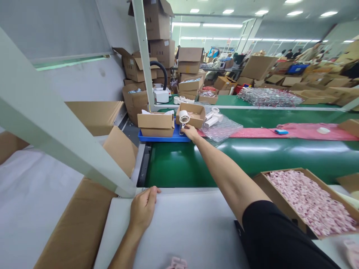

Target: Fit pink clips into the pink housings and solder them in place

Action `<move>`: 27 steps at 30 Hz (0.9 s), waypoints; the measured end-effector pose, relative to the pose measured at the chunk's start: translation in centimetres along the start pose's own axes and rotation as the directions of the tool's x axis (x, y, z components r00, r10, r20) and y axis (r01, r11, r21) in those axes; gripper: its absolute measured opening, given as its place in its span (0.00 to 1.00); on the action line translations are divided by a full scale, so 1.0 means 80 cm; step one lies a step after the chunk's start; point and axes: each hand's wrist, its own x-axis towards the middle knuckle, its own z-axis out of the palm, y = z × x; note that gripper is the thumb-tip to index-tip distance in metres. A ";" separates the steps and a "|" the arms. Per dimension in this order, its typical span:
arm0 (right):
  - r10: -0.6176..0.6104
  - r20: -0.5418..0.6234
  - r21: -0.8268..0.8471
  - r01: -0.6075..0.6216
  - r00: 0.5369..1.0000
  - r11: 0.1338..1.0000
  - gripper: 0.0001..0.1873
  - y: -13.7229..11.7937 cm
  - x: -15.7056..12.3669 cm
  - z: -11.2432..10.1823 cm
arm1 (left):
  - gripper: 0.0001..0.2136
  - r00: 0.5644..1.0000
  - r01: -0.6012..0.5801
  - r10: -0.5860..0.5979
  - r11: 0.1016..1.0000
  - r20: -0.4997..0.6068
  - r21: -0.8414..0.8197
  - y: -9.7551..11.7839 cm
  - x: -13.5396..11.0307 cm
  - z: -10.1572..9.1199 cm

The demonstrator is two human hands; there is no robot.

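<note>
My right hand [190, 132] reaches far across the green belt, its fingers closed on the handle of a white handheld fan [184, 117]. The fan stands upright, round head on top, in front of an open cardboard box [196, 111] and over a blue tray [165, 138]. On the near edge of the white table [193, 228] lies my left hand [143, 207], fingers curled in, with nothing visible in them. More white fans [213, 118] lie on clear plastic bags just right of the box.
A second carton [156, 124] sits in the tray. At right stands a box of small pink parts [311, 198]. The green belt [179, 164] runs across, with a pink sheet [308, 130] on it. A slanted white post [70, 112] crosses on my left; cartons [159, 22] are stacked behind.
</note>
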 end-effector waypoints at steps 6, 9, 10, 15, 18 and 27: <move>-0.048 0.071 0.166 0.035 0.996 0.986 0.18 0.015 0.012 -0.008 | 0.30 1.000 0.007 -0.007 1.000 0.001 -0.009 -0.001 0.001 0.001; -0.059 0.068 0.190 0.046 0.996 0.981 0.18 0.020 0.015 -0.007 | 0.29 1.000 0.013 -0.013 1.000 -0.001 -0.021 -0.002 0.001 0.002; -0.062 0.066 0.191 0.048 0.996 0.980 0.19 0.021 0.017 -0.007 | 0.29 1.000 0.015 -0.015 1.000 -0.001 -0.027 -0.002 0.001 0.002; -0.088 0.097 0.151 0.073 0.991 0.986 0.18 0.019 0.018 -0.008 | 0.29 1.000 0.021 -0.021 0.999 -0.003 -0.034 -0.002 0.001 0.002; -0.107 0.123 0.080 0.098 0.987 0.992 0.18 0.012 0.014 -0.011 | 0.30 1.000 0.015 -0.015 1.000 -0.004 -0.027 -0.001 0.002 0.001; -0.093 0.007 -0.382 0.089 0.996 0.920 0.15 -0.019 0.001 -0.097 | 0.29 1.000 0.013 -0.013 1.000 -0.001 0.001 0.003 0.002 0.002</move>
